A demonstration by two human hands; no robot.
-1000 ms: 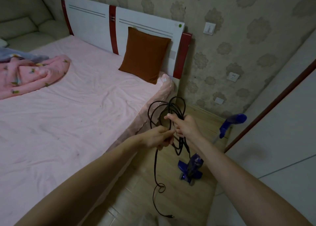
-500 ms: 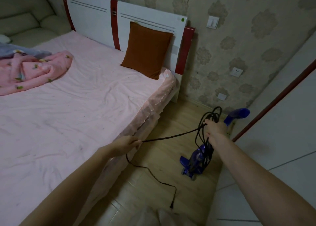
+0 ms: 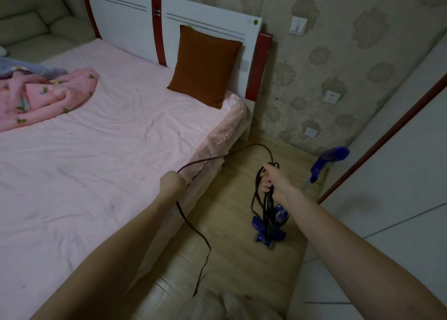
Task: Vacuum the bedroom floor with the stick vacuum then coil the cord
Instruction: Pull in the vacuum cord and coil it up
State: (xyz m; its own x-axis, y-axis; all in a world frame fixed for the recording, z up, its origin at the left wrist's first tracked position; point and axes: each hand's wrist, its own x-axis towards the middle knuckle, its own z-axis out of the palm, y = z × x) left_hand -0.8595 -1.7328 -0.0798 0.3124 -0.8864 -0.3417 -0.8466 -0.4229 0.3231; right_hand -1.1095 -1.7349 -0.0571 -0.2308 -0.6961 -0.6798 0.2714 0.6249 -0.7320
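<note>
A blue stick vacuum (image 3: 271,230) stands upright on the wooden floor, its handle (image 3: 331,157) near the wardrobe. My right hand (image 3: 273,179) grips a bundle of black cord loops (image 3: 266,206) that hang in front of the vacuum's body. From there the cord arcs up and left to my left hand (image 3: 173,181), which holds a single strand by the bed's edge. Below my left hand the loose end of the cord (image 3: 193,227) trails down to the floor near my feet.
The pink bed (image 3: 96,150) fills the left, with a brown cushion (image 3: 205,65) at the headboard and a pink blanket (image 3: 43,94). A white wardrobe (image 3: 399,174) closes the right side. Wall sockets (image 3: 331,97) sit on the patterned wall. The floor strip between is narrow.
My hands went from together to apart. My left hand now sits higher over the bed's edge with the strand arcing up between the hands, and the loose tail has drawn closer to my feet.
</note>
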